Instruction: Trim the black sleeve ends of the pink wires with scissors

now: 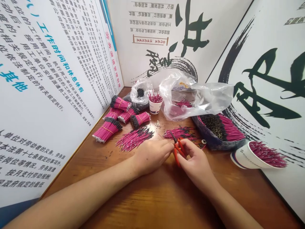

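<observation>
Red-handled pliers (179, 149) with dark, narrow jaws are in my right hand (194, 160), whose fingers wrap around the grips. The jaws point up and away from me. Just to the left, my left hand (153, 154) is closed in a pinch, its fingertips close against the pliers. Whatever it pinches is hidden behind the fingers. Beyond my left hand lies a loose pile of pink wires (135, 138) with black ends. Another loose pile of pink wires (179, 133) lies behind the pliers.
Banded wire bundles (107, 129) are stacked at the left. A paper cup of wires (155, 106) stands at the back near a clear plastic bag (197, 101). At right are a dark bag of wires (220, 132) and a tilted paper cup (247, 156). Printed panels (152, 35) enclose the table.
</observation>
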Demonstrator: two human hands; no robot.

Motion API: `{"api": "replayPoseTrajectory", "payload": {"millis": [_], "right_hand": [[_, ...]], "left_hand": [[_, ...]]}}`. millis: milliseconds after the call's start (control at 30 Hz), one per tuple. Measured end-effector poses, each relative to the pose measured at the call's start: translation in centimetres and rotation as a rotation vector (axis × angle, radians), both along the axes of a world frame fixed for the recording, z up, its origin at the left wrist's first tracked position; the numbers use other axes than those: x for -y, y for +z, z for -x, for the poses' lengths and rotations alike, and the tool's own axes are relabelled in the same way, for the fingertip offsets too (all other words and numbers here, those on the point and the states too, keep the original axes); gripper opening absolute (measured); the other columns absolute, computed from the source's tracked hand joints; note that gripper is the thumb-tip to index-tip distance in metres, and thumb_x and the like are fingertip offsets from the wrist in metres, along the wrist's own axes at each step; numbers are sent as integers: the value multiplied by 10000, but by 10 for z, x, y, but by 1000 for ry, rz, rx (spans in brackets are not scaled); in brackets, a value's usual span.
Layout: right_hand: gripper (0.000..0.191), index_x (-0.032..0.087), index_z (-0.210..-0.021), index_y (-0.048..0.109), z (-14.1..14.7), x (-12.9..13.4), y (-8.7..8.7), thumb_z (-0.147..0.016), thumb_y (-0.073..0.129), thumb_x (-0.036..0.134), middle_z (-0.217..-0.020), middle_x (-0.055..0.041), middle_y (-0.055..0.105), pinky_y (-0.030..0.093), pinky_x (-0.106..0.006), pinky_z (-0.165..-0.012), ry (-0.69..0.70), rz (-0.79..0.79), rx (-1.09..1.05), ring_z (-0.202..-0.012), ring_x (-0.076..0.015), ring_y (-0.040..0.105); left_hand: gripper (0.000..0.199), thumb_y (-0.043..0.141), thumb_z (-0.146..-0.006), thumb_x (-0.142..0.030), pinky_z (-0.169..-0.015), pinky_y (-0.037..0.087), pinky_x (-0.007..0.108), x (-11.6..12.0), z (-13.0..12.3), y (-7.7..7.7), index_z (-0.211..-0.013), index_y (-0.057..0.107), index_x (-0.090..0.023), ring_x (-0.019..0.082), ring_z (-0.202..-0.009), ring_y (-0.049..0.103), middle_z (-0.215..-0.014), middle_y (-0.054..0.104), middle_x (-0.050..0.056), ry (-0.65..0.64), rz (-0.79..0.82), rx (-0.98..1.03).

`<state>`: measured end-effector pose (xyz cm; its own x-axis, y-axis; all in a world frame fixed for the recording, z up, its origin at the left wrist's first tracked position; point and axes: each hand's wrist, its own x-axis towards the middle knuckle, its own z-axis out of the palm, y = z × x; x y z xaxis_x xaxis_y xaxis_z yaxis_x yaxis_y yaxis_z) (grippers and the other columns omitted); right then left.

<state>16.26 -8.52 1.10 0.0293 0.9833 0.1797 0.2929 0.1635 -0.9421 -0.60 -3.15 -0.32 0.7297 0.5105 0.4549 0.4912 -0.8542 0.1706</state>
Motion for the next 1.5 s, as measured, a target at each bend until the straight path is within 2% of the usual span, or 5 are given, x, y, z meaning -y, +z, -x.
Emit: {"api": "replayPoseTrajectory", "payload": {"millis": [333,467,667,933,1500], "right_hand": [[76,196,-807,588,0,1,2,-844,612,257,-723,0,614,477,-204,-575,1,-20,19,-647,-131,583],[118,194,-767,581,1,2,1,-850,618,269,-675,16,569,433,-192,-521,3,-39,50,-592,-115,530],[135,197,-769,575,-1,1,-4,-867,613,282,-696,11,560,428,-196,-542,-10,-68,93,-614,-120,518],[147,197,-825,582,-14,-4,-6,-896,584,326,-753,-8,610,458,-225,-626,34,21,218,-681,-148,572],[223,200,-809,582,-17,-3,-3,-928,513,375,-651,27,557,363,-230,-539,80,82,466,-583,-128,472]], "left_hand": [[241,392,-996,-256,-632,454,221,0,3,7,-950,622,-200,127,-751,607,-974,631,34,80,194,23],[214,400,-986,-227,-664,459,233,-2,3,7,-953,609,-194,137,-784,600,-976,638,40,3,264,82],[182,410,-981,-187,-791,473,252,-7,3,3,-996,591,-182,145,-870,602,-958,654,46,-159,519,299],[173,449,-959,-297,-652,416,239,-14,0,-1,-953,567,-171,114,-669,484,-755,514,-9,-27,807,679],[139,481,-934,-287,-667,410,240,-16,-1,1,-888,555,-178,116,-692,463,-772,504,-10,58,813,765]]}}
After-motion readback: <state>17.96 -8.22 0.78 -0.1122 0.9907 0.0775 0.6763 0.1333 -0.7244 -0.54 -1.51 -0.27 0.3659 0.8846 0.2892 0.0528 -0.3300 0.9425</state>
